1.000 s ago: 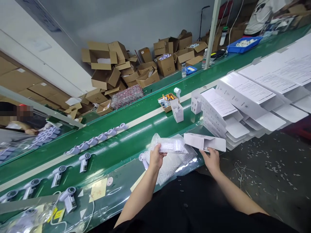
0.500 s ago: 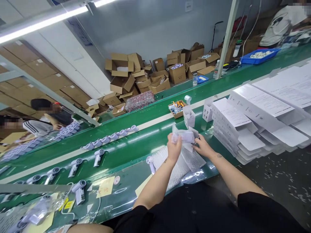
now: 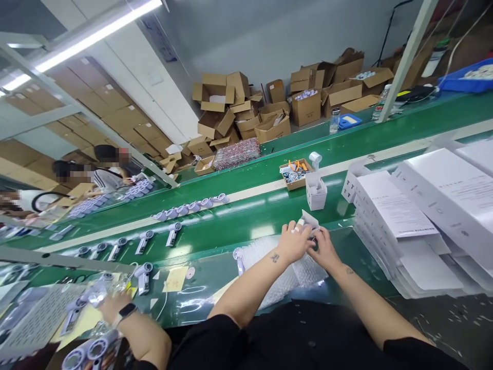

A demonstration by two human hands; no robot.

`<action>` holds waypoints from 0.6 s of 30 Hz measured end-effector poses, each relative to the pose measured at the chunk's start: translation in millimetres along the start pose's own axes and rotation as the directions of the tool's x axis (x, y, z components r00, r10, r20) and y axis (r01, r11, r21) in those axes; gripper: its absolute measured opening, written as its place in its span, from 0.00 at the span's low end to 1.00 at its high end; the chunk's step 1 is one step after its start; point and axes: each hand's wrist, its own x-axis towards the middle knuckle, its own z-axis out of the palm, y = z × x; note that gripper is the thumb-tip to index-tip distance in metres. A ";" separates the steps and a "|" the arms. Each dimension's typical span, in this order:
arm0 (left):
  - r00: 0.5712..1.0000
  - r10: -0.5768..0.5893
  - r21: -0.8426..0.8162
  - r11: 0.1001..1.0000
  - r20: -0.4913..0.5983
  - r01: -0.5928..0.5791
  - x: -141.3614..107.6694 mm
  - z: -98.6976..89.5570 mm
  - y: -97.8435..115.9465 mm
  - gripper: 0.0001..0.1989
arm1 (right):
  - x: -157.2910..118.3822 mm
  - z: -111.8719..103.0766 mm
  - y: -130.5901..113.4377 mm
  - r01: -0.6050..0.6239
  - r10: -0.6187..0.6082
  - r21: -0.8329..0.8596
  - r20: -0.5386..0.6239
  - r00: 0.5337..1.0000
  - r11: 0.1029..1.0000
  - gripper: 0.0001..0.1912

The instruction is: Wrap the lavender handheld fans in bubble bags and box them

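A small white carton is between my two hands at the bench edge, with a flap standing up. My left hand lies over it from the left, fingers curled round its top. From the right, my right hand grips its side with thumb and fingers. Both hands hide most of the carton, and the plastic-wrapped piece seen before is hidden. Below them lie bubble-wrap bags. A white handheld fan pokes out beside the bags, left of my forearm.
Stacked flat white cartons stand on the right. Ahead are an open white carton with a fan above it and a parts box. Several fans line the green belt. At left, a co-worker's hand works among fans.
My left hand has brought the plastic-wrapped piece to the white carton in my right hand and now covers the carton. The view has shifted; a co-worker's arm reaches in at left.
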 end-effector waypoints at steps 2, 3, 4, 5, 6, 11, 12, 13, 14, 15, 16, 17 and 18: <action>0.995 0.080 0.026 0.997 -0.052 -0.079 -14.2 12.0 1.4 0.24 | -0.2 -0.3 3.0 -0.005 0.005 0.025 0.012 1.000 1.000 0.19; 0.993 0.099 0.027 0.995 -0.062 -0.097 -20.7 16.3 2.8 0.24 | 0.3 -0.8 2.6 -0.004 0.004 0.036 0.008 1.000 0.999 0.19; 0.992 0.101 0.022 0.995 -0.075 -0.099 -26.8 19.1 4.4 0.23 | 1.8 -2.1 0.6 -0.003 0.002 0.050 0.003 1.000 0.999 0.19; 0.991 0.088 0.007 0.996 -0.100 -0.088 -32.8 20.5 5.7 0.23 | 5.0 -4.3 -3.0 -0.001 0.001 0.066 -0.002 1.000 0.998 0.19; 0.988 0.064 -0.022 0.997 -0.143 -0.068 -39.3 20.9 6.0 0.21 | 10.4 -7.2 -8.0 0.004 -0.003 0.080 -0.004 1.000 0.997 0.18; 0.830 -0.483 -0.374 0.850 -0.277 0.370 -94.9 28.2 -24.5 0.10 | 75.6 -13.8 -33.4 0.076 -0.081 0.119 0.039 0.996 0.990 0.23; 0.711 -0.672 -0.458 0.709 -0.207 0.536 -111.1 33.8 -37.2 0.10 | 93.9 -8.7 -34.6 0.066 -0.077 0.147 0.071 0.994 0.987 0.25; 0.559 -0.821 -0.512 0.531 -0.114 0.675 -127.7 40.7 -50.7 0.11 | 112.2 -0.6 -34.0 0.035 -0.056 0.191 0.103 0.993 0.981 0.27; 0.396 -0.918 -0.532 0.342 -0.015 0.774 -143.9 48.8 -64.0 0.11 | 129.7 10.2 -31.7 -0.008 -0.028 0.248 0.139 0.990 0.969 0.29; 0.281 -0.958 -0.525 0.213 0.052 0.824 -158.5 57.8 -76.2 0.11 | 145.9 23.0 -28.3 -0.053 -0.001 0.310 0.171 0.985 0.949 0.32; 0.200 -0.974 -0.510 0.119 0.107 0.852 -170.7 67.3 -86.7 0.12 | 160.2 36.9 -24.1 -0.096 0.020 0.366 0.206 0.978 0.926 0.35; 0.156 -0.977 -0.495 0.063 0.148 0.867 -180.2 77.0 -94.8 0.13 | 172.3 50.8 -19.6 -0.130 0.030 0.410 0.243 0.969 0.903 0.37; 0.135 -0.973 -0.485 0.029 0.186 0.874 -186.9 86.4 -100.5 0.13 | 182.1 63.6 -15.3 -0.156 0.031 0.435 0.280 0.960 0.887 0.39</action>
